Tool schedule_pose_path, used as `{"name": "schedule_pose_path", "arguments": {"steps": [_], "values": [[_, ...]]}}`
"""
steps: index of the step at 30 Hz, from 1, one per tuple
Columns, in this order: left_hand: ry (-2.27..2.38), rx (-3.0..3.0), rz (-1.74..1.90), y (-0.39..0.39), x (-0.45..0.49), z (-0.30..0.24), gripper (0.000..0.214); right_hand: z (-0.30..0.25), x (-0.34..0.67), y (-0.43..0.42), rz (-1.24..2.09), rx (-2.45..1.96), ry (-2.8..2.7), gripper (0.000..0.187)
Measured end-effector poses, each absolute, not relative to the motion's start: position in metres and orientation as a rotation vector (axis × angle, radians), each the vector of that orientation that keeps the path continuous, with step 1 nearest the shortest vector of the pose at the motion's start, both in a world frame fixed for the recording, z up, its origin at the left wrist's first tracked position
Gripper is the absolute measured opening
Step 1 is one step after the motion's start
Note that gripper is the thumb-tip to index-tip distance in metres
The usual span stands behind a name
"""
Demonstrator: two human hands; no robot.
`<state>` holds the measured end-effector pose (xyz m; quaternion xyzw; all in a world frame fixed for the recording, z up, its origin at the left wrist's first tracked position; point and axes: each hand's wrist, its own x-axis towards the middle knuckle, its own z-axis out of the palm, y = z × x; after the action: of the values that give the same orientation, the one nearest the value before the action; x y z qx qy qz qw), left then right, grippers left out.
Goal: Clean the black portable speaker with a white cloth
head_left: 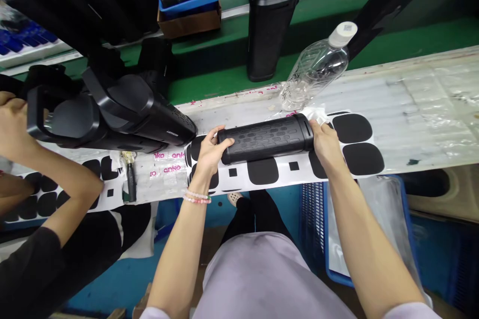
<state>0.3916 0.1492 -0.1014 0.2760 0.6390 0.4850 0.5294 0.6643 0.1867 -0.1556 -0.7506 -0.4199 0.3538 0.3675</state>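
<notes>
A long black casing with a pattern of raised ovals lies on its side across a white sheet of black stickers. My left hand is closed around its left end, thumb on top. At the opposite end my right hand grips the casing, its fingertips partly hidden. A crumpled white tissue shows just behind those right fingers; whether they touch it I cannot tell. The sticker sheet's rounded black pieces stick out on both sides of the casing.
Behind the casing stands a clear plastic bottle. Black units with handles crowd the left, where a co-worker's hand touches one. A black-handled tool lies between us. A blue crate sits below the bench edge.
</notes>
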Motion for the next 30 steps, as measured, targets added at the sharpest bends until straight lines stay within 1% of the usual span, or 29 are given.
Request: {"name": "schedule_pose_path", "arguments": {"steps": [4, 10, 14, 17, 24, 30], "values": [[1.531, 0.633, 1.133, 0.1502, 0.3908, -0.0994, 0.064, -0.1577, 0.6631, 0.1874, 0.886, -1.931, -1.066, 0.036], [1.556, 0.625, 1.119, 0.1513, 0.3932, -0.0961, 0.063, -0.1633, 0.6635, 0.1886, 0.761, -1.862, -1.136, 0.048], [1.562, 0.632, 1.134, 0.1517, 0.3942, -0.0973, 0.062, -0.1636, 0.6633, 0.188, 0.788, -1.872, -1.11, 0.053], [1.554, 0.636, 1.132, 0.1516, 0.393, -0.0989, 0.062, -0.1602, 0.6616, 0.1867, 0.829, -1.903, -1.065, 0.052], [1.556, 0.648, 1.124, 0.1513, 0.3917, -0.0997, 0.062, -0.1565, 0.6605, 0.1838, 0.849, -1.901, -1.068, 0.04], [1.568, 0.667, 1.12, 0.1505, 0.3912, -0.0983, 0.063, -0.1617, 0.6612, 0.1845, 0.833, -1.877, -1.072, 0.037]]}}
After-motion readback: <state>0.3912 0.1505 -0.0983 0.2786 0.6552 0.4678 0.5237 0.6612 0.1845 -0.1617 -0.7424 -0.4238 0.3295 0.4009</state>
